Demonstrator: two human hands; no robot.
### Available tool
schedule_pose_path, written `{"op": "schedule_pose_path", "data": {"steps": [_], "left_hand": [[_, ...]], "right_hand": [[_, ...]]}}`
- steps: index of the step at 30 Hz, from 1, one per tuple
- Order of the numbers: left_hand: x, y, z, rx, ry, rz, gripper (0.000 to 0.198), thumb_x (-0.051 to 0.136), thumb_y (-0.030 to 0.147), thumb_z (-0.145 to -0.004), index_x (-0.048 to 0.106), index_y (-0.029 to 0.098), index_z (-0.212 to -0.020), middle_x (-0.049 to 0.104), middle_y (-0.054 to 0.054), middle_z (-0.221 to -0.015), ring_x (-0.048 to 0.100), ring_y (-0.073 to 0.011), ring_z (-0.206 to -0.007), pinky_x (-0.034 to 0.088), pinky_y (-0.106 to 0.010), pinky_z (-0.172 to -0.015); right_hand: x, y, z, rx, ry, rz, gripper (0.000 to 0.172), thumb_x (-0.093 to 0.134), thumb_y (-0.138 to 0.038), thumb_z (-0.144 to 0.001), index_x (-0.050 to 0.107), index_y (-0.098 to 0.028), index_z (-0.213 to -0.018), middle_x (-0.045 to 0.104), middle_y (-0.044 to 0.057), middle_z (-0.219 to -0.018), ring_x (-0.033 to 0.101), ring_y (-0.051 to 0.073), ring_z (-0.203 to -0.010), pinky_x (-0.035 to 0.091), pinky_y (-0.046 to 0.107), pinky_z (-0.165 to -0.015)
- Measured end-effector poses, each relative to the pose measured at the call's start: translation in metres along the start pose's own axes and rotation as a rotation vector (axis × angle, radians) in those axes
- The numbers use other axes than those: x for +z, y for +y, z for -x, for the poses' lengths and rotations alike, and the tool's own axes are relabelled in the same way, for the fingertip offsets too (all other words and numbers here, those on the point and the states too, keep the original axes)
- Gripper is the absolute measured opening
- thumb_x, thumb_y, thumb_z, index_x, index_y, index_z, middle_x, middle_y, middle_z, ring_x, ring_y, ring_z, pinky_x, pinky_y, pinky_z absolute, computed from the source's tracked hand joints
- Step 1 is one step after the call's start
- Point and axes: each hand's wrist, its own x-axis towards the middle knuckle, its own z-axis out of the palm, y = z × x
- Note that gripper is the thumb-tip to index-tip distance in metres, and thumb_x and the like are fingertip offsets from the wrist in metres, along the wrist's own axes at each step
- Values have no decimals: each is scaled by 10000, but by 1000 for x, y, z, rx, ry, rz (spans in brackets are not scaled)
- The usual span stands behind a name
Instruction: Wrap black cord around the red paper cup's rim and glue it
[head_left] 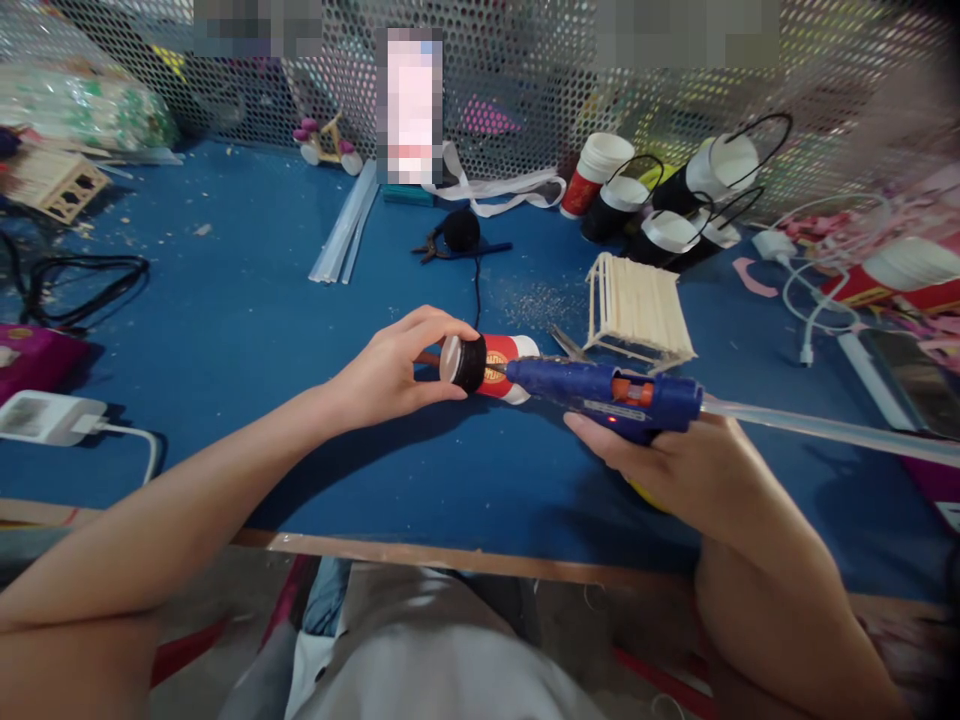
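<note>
My left hand point(397, 365) grips a red-and-white paper cup point(517, 350) that lies on its side, thumb and fingers around its base end. Black yarn point(471, 363) is wound round that end, and a strand runs back to a black ball of yarn point(461, 230). In my right hand point(675, 465) is a blue hot glue gun point(600, 385), with a red light lit and a clear glue stick point(825, 430) sticking out of its back. The gun's nozzle points left and is at the cup beside the yarn edge; whether it touches cannot be told.
Pliers point(427, 246) lie by the yarn ball, near clear glue sticks point(345, 225). A small popsicle-stick structure point(641, 305) stands right of centre. Behind it are several black-wrapped cups point(671, 235) with handles. A white charger point(52, 418) and black cable point(82, 275) lie left.
</note>
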Motion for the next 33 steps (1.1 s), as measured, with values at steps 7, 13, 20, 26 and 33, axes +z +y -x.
{"op": "schedule_pose_path", "data": {"steps": [7, 13, 20, 26, 33], "left_hand": [[-1, 0, -1, -9, -1, 5, 446, 714, 266, -761, 542, 210, -1169, 531, -101, -1186, 589, -216, -1065, 606, -360, -815], [-2, -1, 0, -11, 2, -25, 458, 716, 261, -758, 539, 203, -1176, 530, -107, -1190, 580, -221, -1085, 603, -363, -815], [-4, 1, -2, 96, -1, -148, 435, 710, 249, -769, 540, 189, -1165, 564, -120, -1188, 566, -236, -1127, 556, -393, -899], [-4, 2, -2, 189, -3, -251, 407, 693, 213, -785, 529, 187, -1156, 577, -130, -1180, 547, -229, -1152, 520, -363, -918], [-4, 4, 0, 232, -46, -323, 360, 647, 198, -821, 506, 202, -1152, 544, -133, -1216, 537, -227, -1167, 497, -382, -955]], "right_hand": [[3, 2, 2, 33, 11, -43, 374, 458, -331, -888, 634, -200, -585, 565, 23, -512, 547, 148, -466, 484, 279, -490], [5, 4, 7, 55, -80, -104, 152, 590, -299, -821, 658, -189, -741, 699, 60, -776, 672, 216, -705, 540, 321, -645], [1, -3, -1, 0, 14, -73, 389, 433, -320, -889, 582, -221, -544, 534, 12, -480, 538, 150, -438, 458, 285, -455], [-2, -6, -4, 2, 27, -57, 387, 436, -302, -885, 609, -219, -549, 507, 19, -461, 570, 156, -475, 468, 266, -481], [3, 8, 2, -103, 53, 58, 286, 469, -230, -871, 706, -241, -710, 372, -32, -379, 531, 155, -471, 432, 260, -502]]}}
